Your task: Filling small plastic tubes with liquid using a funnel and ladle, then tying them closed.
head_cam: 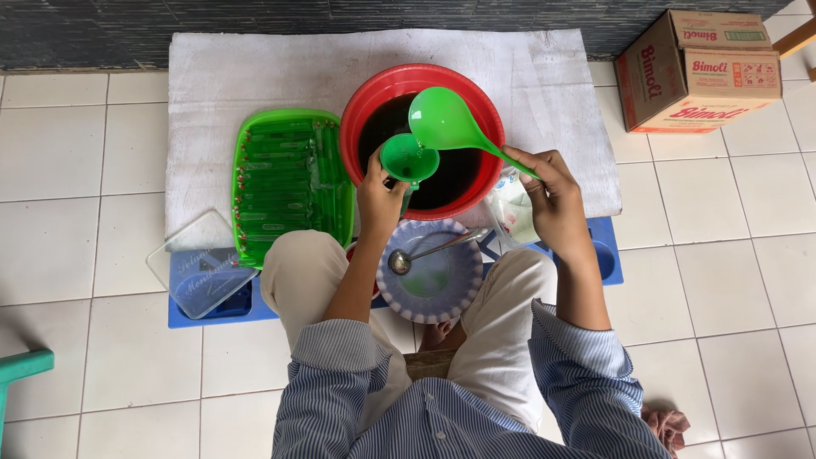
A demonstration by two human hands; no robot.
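blue striped shirt, rolled sleeves, cream trousers

Tiled floor by a dark wall

We look down on a floor (705, 280) of pale square tiles with thin grey joints, evenly lit by soft daylight. Along the top edge we see a dark wall base (102, 34) of rough grey-black slabs. A white cloth mat (255, 76) lies spread on the tiles against that wall. At the upper right we see a cardboard box (701, 72), and at the lower left the corner of a green stool (21, 367).
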